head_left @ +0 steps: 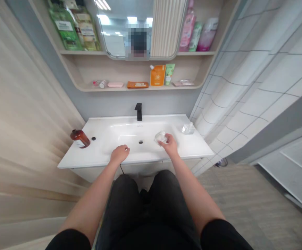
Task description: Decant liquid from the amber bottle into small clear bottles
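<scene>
Around the white counter's [191, 146] drain [141, 142]: black faucet [139, 111] at twelve, my right fingers [169, 137] gripping a clear object [159, 136], perhaps a bottle, at three, my left fingers [123, 149] curled closed at eight.

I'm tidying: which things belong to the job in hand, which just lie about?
Apparently in use:
whitish translucent object in the right hand
glossy white basin

Apparently lying about:
brown bottle with white label
small clear container
upright orange pouch
pink oblong item

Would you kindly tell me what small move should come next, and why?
Perhaps bring the left hand toward the whitish item to steady it: only the right hand holds it, while the left is apart, near the front edge of the sink.
</scene>
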Tool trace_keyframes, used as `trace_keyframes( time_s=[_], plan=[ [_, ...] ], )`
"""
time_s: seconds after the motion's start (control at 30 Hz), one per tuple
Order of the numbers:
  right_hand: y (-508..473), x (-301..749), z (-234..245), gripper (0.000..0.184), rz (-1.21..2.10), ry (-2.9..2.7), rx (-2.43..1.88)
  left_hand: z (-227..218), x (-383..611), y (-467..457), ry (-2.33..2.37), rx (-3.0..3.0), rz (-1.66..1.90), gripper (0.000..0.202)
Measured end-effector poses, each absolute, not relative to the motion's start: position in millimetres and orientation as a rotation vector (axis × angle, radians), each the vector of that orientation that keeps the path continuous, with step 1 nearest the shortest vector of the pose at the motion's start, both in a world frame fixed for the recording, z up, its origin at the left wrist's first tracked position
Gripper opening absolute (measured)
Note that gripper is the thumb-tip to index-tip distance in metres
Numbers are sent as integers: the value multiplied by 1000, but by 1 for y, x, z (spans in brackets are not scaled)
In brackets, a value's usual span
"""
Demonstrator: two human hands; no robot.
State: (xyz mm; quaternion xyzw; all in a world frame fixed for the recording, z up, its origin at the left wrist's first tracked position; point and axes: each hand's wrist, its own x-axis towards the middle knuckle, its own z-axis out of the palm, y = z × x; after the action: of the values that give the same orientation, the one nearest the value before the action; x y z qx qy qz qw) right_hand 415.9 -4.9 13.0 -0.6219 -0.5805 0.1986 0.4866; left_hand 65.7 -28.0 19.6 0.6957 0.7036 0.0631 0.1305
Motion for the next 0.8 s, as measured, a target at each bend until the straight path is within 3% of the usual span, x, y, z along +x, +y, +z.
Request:
trace_keyframes(
  time_s=[0.3, 0.5, 0.6, 0.7, 0.8],
  plan=[
    [-11, 582, 21, 83, 103, -1074, -1965, 17, 65, -28, 2068, 2007, 178, 36],
    [-1, 606, 14, 87, 120, -972, -2002, 20, 65, -29, 2060, 2001, 204, 37],
    [-5, 593, 24, 97, -121, -991, -1908, 20, 64, -30, 2056, 1997, 208, 36],
    [-13, 555, 38, 73, -315, -1142, -1727, 19, 64, -29, 2052, 1997, 219, 34],
    [-16, 494, 44, 42, 39, -1603, -1610, 16, 67, -29, 2049, 1989, 276, 33]
  ],
)
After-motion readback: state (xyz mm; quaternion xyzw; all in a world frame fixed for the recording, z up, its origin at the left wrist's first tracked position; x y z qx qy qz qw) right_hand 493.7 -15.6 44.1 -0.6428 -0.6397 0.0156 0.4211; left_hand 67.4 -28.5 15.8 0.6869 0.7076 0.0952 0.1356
